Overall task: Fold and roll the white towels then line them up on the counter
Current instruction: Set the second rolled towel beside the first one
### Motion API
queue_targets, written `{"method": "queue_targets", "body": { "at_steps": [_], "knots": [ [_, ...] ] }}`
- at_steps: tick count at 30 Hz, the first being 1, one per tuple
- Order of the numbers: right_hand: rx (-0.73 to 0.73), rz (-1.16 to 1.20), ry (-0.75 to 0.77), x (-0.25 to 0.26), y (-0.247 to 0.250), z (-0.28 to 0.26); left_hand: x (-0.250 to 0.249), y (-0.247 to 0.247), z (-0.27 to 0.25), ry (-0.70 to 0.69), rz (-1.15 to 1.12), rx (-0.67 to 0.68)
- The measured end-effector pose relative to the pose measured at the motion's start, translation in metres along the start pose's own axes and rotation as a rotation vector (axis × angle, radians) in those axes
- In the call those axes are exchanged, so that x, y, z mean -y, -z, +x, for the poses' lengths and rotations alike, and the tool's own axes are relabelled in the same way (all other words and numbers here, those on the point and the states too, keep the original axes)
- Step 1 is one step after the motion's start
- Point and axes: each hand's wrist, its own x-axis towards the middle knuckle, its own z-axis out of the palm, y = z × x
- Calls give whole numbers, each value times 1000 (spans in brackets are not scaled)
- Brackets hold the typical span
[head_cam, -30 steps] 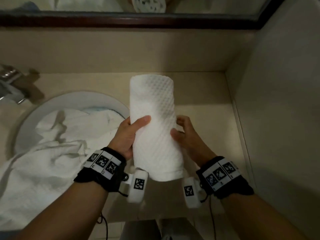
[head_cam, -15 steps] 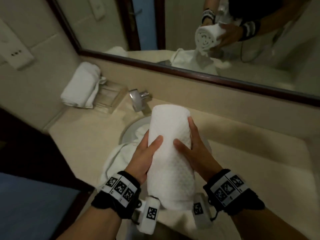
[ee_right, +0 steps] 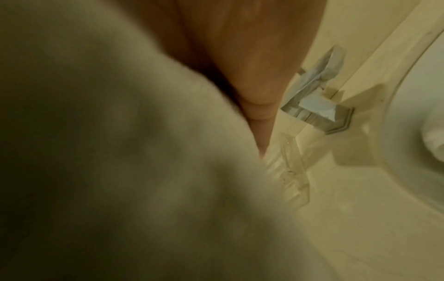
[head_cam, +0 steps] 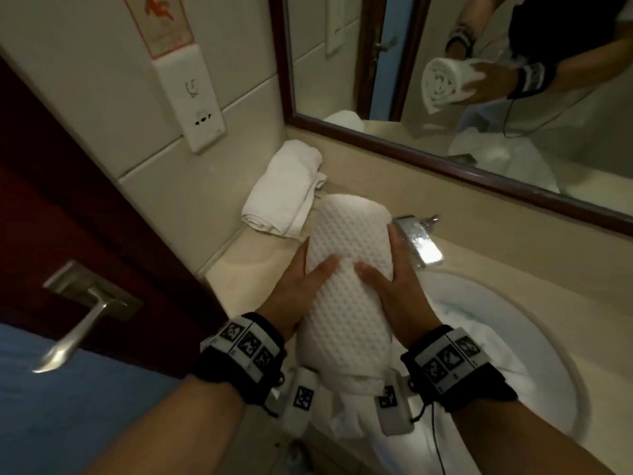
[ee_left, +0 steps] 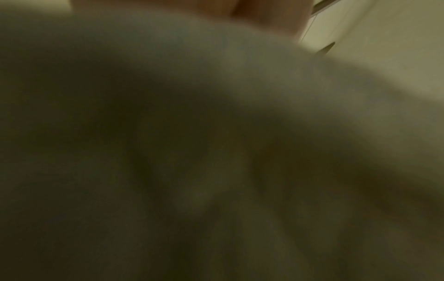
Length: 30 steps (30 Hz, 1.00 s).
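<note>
While both hands, left hand [head_cam: 294,296] and right hand [head_cam: 397,296], clasp the rolled towel [head_cam: 346,279] above the surface [head_cam: 246,265], I'd lower it parallel beside the finished towel [head_cam: 284,190], seam down.

A beige stone counter [head_cam: 534,279] is seen running under the mirror, its bare surface showing at about 3 o'clock. A round white basin [head_cam: 534,323] is set into it between 3 and 5 o'clock, and loose white towels [head_cam: 455,437] are heaped in the basin and over its near rim. A chrome faucet [head_cam: 416,240] is mounted on the counter at about 1 o'clock, just behind the basin. At 11 o'clock, in the corner against the tiled wall, a folded white towel [head_cam: 287,186] is laid on the counter. In the right wrist view a clear tray [ee_right: 294,167] is seen on the counter beside the faucet base.
</note>
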Motion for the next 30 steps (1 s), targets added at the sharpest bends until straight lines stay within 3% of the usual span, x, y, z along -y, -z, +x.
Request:
{"method": "queue_targets", "body": {
  "at_steps": [9, 13, 18, 24, 30],
  "knots": [
    [-140, -22, -30, -8, -28, 87, -12, 53, 72, -10, 77, 62],
    [-121, 70, -86, -11, -37, 141, -21, 73, 97, 39, 83, 13],
    [-204, 156, -95, -22, -31, 208, -36, 93, 145, 106, 136, -47],
    [-259, 30, -125, -65, -10, 256, -12, 101, 191, 104, 112, -44],
    [-321, -180, -190, -107, -28, 266, 13, 100, 218, 78, 288, -80]
  ]
}}
